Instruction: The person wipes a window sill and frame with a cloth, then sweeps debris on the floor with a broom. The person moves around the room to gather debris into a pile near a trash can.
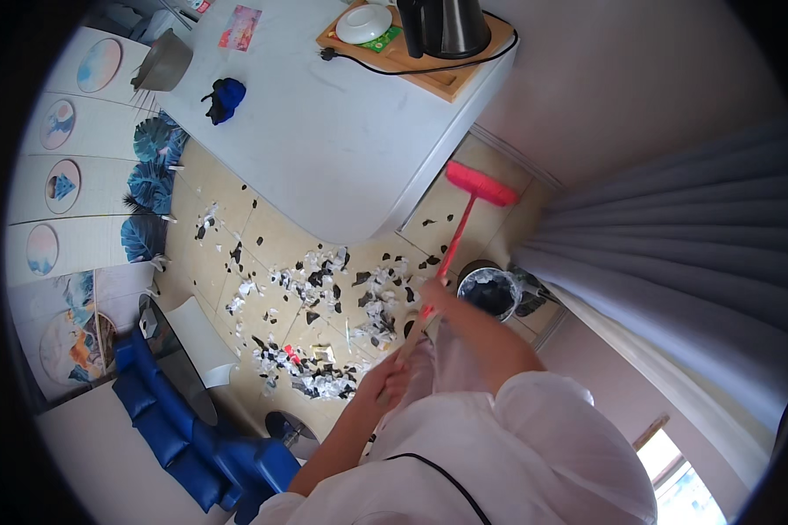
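My left hand [386, 384] is closed round the upper end of the wooden handle of a broom. Further down the same pole, my right hand [435, 296] grips it near where the red sleeve starts. The red broom head [481, 184] rests over the tiles between the white table and the wall. Torn black and white scraps [315, 279] lie scattered across the beige tiled floor, with a small red piece [291, 354] and a gold-coloured wrapper [324, 354] among them. A lined trash bin [490, 293] stands just right of my right hand.
The white table [315, 151] holds a wooden tray [433, 80] with an electric kettle [452, 26], a crumpled dark blue item [225, 100] and a grey container [164, 62]. A grey curtain [683, 216] hangs right; a blue sofa [171, 433] and folding screen [98, 164] stand left.
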`<state>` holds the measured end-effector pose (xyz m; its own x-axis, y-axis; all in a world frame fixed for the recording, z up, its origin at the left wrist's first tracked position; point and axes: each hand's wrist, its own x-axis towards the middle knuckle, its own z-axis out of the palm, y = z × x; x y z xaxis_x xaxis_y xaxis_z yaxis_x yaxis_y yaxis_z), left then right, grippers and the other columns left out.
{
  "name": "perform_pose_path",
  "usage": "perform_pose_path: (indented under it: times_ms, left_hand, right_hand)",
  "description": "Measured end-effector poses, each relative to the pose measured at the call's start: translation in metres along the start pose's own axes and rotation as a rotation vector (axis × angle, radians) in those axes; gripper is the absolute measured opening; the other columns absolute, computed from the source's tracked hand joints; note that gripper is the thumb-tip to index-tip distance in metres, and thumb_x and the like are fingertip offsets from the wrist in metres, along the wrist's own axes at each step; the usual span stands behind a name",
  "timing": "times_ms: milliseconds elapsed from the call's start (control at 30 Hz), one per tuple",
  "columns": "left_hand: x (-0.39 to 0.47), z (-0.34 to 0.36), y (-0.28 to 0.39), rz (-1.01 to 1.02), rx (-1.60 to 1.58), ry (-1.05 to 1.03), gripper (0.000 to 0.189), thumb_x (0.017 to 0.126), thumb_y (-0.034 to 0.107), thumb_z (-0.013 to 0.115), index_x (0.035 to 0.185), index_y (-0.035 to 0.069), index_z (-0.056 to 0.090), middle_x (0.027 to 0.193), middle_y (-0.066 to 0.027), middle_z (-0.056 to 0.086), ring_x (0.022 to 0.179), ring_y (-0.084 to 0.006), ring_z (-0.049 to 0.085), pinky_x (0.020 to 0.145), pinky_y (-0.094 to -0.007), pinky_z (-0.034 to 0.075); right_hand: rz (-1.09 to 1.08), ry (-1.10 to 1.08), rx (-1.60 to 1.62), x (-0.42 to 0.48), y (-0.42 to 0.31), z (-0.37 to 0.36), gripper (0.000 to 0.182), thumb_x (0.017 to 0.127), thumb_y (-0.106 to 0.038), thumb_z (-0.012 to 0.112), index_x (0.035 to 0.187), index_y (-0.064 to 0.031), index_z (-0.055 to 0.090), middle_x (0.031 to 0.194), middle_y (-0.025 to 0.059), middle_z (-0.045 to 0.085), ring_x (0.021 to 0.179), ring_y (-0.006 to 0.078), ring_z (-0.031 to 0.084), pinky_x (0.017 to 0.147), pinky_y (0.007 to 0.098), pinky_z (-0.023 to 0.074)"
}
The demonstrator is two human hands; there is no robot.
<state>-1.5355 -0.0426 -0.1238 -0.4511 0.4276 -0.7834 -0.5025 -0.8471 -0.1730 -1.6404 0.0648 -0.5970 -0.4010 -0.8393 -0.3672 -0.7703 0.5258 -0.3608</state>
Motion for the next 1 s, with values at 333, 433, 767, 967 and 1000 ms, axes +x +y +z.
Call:
perform_pose_path:
  times_ms: [333, 433, 767, 967, 1000]
  left_hand:
    - [-0.159, -0.080, -0.035, 0.053, 0.007, 0.266, 0.050, 0.090, 0.002, 0.043, 0.137, 0.012, 0.030, 0.086, -0.0066, 0.048, 0.046, -0.0052, 0.035, 0.035, -0.0173, 0.029]
    - [-0.185, -0.073, -0.037, 0.064, 0.003, 0.167, 0.052, 0.089, 0.001, 0.043, 0.138, 0.010, 0.028, 0.086, -0.0065, 0.048, 0.046, -0.0056, 0.034, 0.036, -0.0177, 0.028]
    - [-0.035, 0.005, 0.015, 0.008, -0.087, -0.009, 0.021, 0.093, 0.017, 0.049, 0.096, -0.004, 0.045, 0.060, 0.0013, 0.043, 0.040, -0.0055, 0.035, 0.033, -0.0176, 0.031]
    - [0.013, 0.003, 0.008, 0.040, 0.021, -0.036, 0.028, 0.089, 0.001, 0.044, 0.116, 0.005, 0.039, 0.084, -0.0061, 0.048, 0.049, -0.0049, 0.040, 0.038, -0.0166, 0.035]
    - [0.003, -0.012, 0.007, 0.044, 0.013, -0.027, 0.032, 0.088, -0.001, 0.044, 0.119, 0.006, 0.038, 0.087, -0.0067, 0.048, 0.049, -0.0049, 0.040, 0.037, -0.0166, 0.035]
  right_hand:
    - [0.007, -0.287, 0.068, -0.079, -0.274, -0.191, 0.020, 0.055, -0.016, 0.067, 0.075, -0.0152, 0.073, 0.072, 0.0052, 0.067, 0.065, 0.0241, 0.064, 0.042, 0.0429, 0.0393]
    - [0.016, -0.225, 0.070, -0.089, -0.287, -0.194, 0.018, 0.058, -0.017, 0.066, 0.075, -0.0155, 0.073, 0.072, 0.0051, 0.067, 0.066, 0.0242, 0.063, 0.045, 0.0434, 0.0404]
    - [0.175, 0.011, 0.032, -0.084, -0.090, -0.217, 0.015, 0.063, -0.022, 0.065, 0.072, -0.0124, 0.071, 0.068, 0.0066, 0.065, 0.060, 0.0260, 0.062, 0.047, 0.0472, 0.0433]
    - [0.066, -0.119, -0.030, -0.084, -0.045, -0.214, 0.017, 0.060, -0.026, 0.067, 0.071, -0.0136, 0.072, 0.064, 0.0074, 0.064, 0.056, 0.0255, 0.061, 0.046, 0.0499, 0.0438]
    - [0.023, -0.119, -0.070, -0.087, -0.065, -0.206, 0.018, 0.059, -0.026, 0.067, 0.071, -0.0139, 0.072, 0.063, 0.0075, 0.064, 0.055, 0.0254, 0.061, 0.046, 0.0504, 0.0439]
